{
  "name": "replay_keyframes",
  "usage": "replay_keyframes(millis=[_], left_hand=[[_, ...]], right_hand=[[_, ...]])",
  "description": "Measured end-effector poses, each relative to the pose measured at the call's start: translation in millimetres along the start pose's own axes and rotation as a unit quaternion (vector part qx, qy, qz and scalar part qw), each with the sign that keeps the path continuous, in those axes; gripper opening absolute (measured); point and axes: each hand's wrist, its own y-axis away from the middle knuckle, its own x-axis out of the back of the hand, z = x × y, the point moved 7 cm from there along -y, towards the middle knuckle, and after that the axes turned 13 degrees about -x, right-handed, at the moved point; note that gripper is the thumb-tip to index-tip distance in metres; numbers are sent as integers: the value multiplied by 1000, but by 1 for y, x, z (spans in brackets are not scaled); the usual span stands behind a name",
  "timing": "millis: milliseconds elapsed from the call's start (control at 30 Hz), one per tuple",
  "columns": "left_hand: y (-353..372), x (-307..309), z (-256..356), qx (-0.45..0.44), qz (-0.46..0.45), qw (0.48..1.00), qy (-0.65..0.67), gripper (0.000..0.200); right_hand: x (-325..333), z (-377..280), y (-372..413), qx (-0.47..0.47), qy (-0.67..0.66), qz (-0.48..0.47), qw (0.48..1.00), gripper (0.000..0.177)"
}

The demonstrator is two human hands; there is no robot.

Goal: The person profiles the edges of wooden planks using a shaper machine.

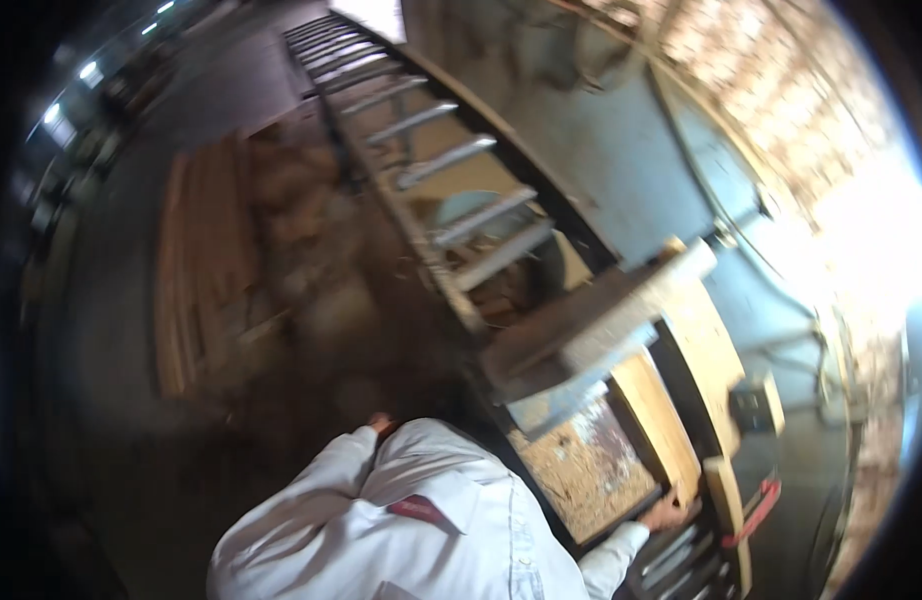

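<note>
My right hand (666, 512) is at the near end of a pale wooden board (653, 425), its fingers closed around that end. The board lies along the edge of a machine table, beside a patch of sawdust (586, 465). A grey metal guard or beam (606, 330) crosses over the board's far part. My left hand (382, 423) hangs by my body at the left; only a small part shows past the white sleeve, and its fingers are hidden.
Beyond the machine runs a long roller conveyor (446, 160). Long planks (206, 260) lie stacked on the floor at the left. Near my right hand are metal rollers (681, 565) and a red handle (756, 510). A switch box (756, 405) and cables line the blue-grey wall.
</note>
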Motion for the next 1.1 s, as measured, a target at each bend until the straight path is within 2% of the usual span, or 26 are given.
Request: replay_keyframes(millis=[67,133,200,233,333,367,433,467,500,533,600,633,667,700,733,767,800,833,867,933,1033,1100], left_hand=[[-9,11,7,-25,3,1000,-8,53],[-22,20,18,-56,-5,998,-24,52],[-48,18,33,-97,-38,990,-91,49],[-63,16,41,-121,-58,982,-135,46],[-98,14,63,-169,-110,944,-262,38],[-104,15,65,-182,-126,927,-302,36],[-124,22,71,-145,-107,952,-247,35],[-132,21,75,-126,-96,963,-217,34],[-138,18,87,-151,-63,963,-215,34],[-144,22,91,-147,-53,967,-201,34],[-143,24,98,-142,-50,972,-183,33],[-137,24,100,-136,-52,973,-178,33],[-129,26,103,-128,-57,974,-176,33],[-117,28,104,-116,-62,976,-172,33],[-106,28,104,-105,-68,978,-169,33],[-94,31,107,-93,-73,979,-164,33],[-83,33,113,-85,-80,981,-157,33],[-72,34,119,-78,-88,981,-153,33],[-61,36,124,-73,-96,982,-147,33],[-46,35,125,-64,-110,982,-138,33],[-23,33,107,-55,-130,981,-130,43],[-8,31,89,10,-52,997,-48,45]], right_hand=[[-7,21,-5,-36,-36,37,998,64],[-23,43,-9,-62,-38,36,997,71],[-32,37,6,-105,39,17,994,80],[-39,36,13,-104,55,42,992,80],[-47,-5,49,-101,53,28,993,93],[-50,-9,58,-91,1,19,996,85],[-57,-19,73,-69,-102,0,992,67],[-56,-19,80,-78,-145,-8,986,64],[-51,-18,87,-85,-189,-19,978,61],[-50,-18,92,-89,-235,-35,967,58],[-63,2,101,-145,-373,-125,908,48],[-75,2,108,-256,-442,-263,819,45],[-98,19,114,-170,-479,-317,801,48],[-88,-14,133,-210,-489,-378,758,53],[-74,-46,145,121,-351,-346,861,46],[-67,-65,148,263,-216,-238,910,39],[-34,-102,151,146,-194,-270,932,76],[-45,-100,148,69,-216,-359,905,77],[-99,-54,126,-77,-221,-411,881,83],[-107,-65,121,-58,-166,-420,890,87],[-107,-74,130,-42,-196,-439,876,88],[-108,-75,131,-35,-214,-452,865,88]])
